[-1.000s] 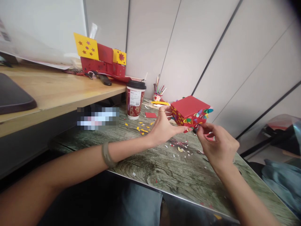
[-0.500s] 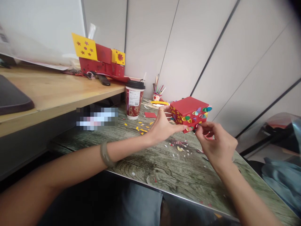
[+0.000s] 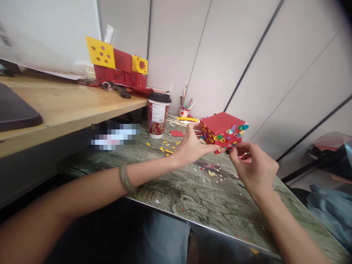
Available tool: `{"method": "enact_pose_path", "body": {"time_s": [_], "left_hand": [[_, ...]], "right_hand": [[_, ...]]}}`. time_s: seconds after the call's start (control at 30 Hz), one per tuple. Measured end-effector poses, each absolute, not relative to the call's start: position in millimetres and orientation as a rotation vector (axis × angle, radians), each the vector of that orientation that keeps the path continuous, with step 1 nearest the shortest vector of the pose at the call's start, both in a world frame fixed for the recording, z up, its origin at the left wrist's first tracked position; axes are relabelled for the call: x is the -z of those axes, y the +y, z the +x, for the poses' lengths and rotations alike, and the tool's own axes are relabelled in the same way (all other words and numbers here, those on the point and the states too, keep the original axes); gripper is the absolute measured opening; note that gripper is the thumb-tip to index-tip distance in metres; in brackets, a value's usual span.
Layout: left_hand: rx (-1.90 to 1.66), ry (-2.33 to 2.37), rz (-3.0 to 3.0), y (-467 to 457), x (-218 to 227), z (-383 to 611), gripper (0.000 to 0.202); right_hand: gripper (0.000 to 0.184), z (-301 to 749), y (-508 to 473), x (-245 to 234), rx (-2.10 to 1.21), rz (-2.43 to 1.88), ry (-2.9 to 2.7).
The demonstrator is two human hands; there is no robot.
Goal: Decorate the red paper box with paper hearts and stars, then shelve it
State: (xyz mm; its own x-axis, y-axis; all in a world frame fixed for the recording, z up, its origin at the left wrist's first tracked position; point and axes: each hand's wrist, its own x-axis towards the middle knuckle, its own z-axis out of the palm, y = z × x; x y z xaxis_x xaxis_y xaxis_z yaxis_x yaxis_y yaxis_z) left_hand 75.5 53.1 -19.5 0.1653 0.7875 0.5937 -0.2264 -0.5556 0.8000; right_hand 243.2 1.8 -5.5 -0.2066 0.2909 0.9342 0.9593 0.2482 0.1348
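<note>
A red paper box [image 3: 223, 124] is held up over the table. Yellow stars cover its left side, and folded petals in several colours stand out from the side by my right hand. My left hand [image 3: 189, 146] grips the box from the left, its thumb along the lower edge and the other fingers partly hidden behind. At the box's lower right corner, my right hand [image 3: 254, 165] is closed in a pinch against the petal side. Whatever lies between those fingertips is too small and too covered to make out.
Paper scraps [image 3: 210, 168] and yellow cut-outs [image 3: 167, 148] litter the dark wood-grain table [image 3: 165, 187]. Behind stand a lidded paper cup [image 3: 158, 119] and a pen holder [image 3: 184, 112]. A raised wooden shelf [image 3: 68, 106] at left carries red and yellow boxes [image 3: 123, 60].
The whole view has shifted slightly. Both hands stay on the box in nearly the same pose, with the right hand's pinch still at its lower corner.
</note>
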Motion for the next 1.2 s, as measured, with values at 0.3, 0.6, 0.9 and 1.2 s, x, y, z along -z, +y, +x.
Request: {"method": "enact_pose_path", "body": {"time_s": [0.3, 0.6, 0.9, 1.2], "left_hand": [[-1.510, 0.560, 1.629, 54.0, 16.6, 71.6, 0.074], [-1.460, 0.532, 1.580, 53.6, 8.7, 71.6, 0.069], [-1.268, 0.426, 1.371, 88.4, 22.1, 67.8, 0.059], [-1.211, 0.431, 1.330, 87.5, 21.1, 66.7, 0.058]], "right_hand": [[0.001, 244.0, -0.5, 5.2, 0.994, -1.113, -1.706], [0.008, 244.5, 0.0, 5.5, 0.853, -1.167, -1.711], [0.006, 247.9, -1.8, -4.4, 0.588, -1.083, -1.685], [0.010, 250.5, 3.3, -1.4, 0.620, -1.011, -1.921]]}}
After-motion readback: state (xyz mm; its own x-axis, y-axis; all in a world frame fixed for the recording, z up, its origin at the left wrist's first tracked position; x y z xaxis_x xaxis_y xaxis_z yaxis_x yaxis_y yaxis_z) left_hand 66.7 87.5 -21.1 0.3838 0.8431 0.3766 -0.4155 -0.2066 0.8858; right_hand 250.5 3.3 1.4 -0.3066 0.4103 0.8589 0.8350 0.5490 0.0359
